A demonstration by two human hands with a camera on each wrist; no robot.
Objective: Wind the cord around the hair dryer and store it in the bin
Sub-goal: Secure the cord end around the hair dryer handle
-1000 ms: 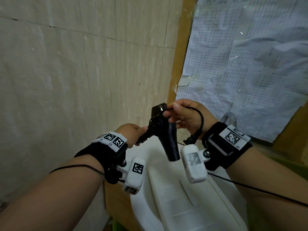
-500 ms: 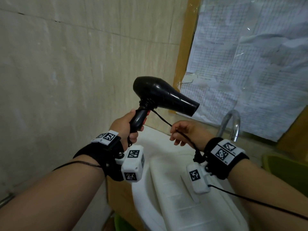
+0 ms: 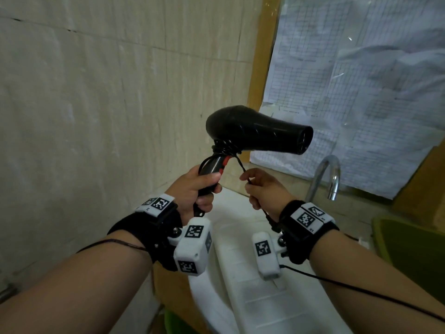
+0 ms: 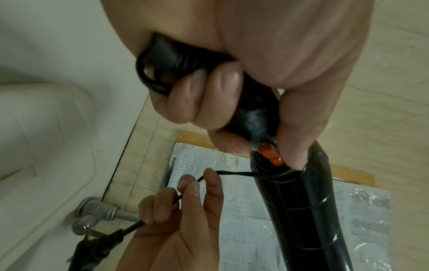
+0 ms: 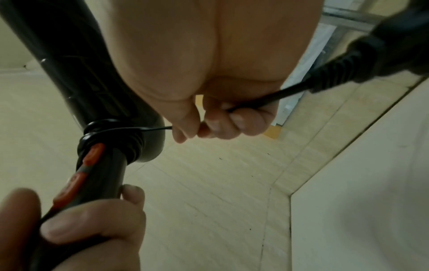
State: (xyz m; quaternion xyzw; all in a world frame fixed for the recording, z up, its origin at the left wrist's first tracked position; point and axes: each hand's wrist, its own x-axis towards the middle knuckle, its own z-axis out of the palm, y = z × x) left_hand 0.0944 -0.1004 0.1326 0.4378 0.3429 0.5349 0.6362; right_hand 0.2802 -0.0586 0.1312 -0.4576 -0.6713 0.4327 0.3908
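Observation:
A black hair dryer (image 3: 255, 130) with an orange-red switch (image 5: 92, 154) is held up in front of the tiled wall, nozzle pointing right. My left hand (image 3: 197, 189) grips its handle (image 4: 253, 113). The thin black cord (image 3: 240, 165) is coiled in several turns where handle meets body (image 5: 111, 133). My right hand (image 3: 262, 189) sits just right of the handle and pinches the cord's free end (image 4: 199, 180); the plug (image 5: 362, 60) hangs by my right wrist. A green bin (image 3: 414, 251) shows at the right edge.
A white sink (image 3: 240, 297) lies below both hands, with a chrome faucet (image 3: 330, 174) behind the right hand. Tiled wall (image 3: 96, 116) is on the left. A paper-covered window (image 3: 361, 80) with a wooden frame (image 3: 262, 56) is ahead.
The dryer turned from nozzle-down to nozzle-right and rose. My right hand came off the dryer, dropped, then drew closer to the handle with the cord; more turns lie at the neck.

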